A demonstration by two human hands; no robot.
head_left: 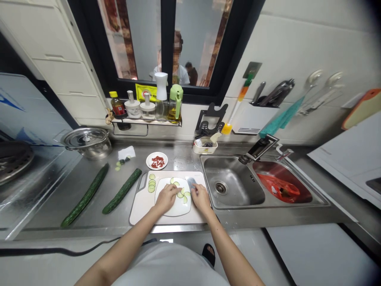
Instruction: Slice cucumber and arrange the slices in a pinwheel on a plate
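On a light cutting board (pixel 139 206) lies a white square plate (pixel 171 210) with thin cucumber slices (pixel 185 198) arranged on it. My left hand (pixel 166 198) is over the plate's left half, its fingers bent together beside the slices. What they pinch, if anything, is too small to make out. At the plate's right edge my right hand (pixel 201 198) is closed around a knife (pixel 191 181); its blade shows past the fingers and the handle is hidden. A row of overlapping cucumber slices (pixel 151 186) lies on the board's left side.
Two whole cucumbers (pixel 86 196) lie left of the board. Behind it stands a small plate of red pieces (pixel 157 161). A lidded steel pot (pixel 87 143) is at the back left, a double sink (pixel 238 184) on the right. Above, a shelf holds condiments (pixel 147 109).
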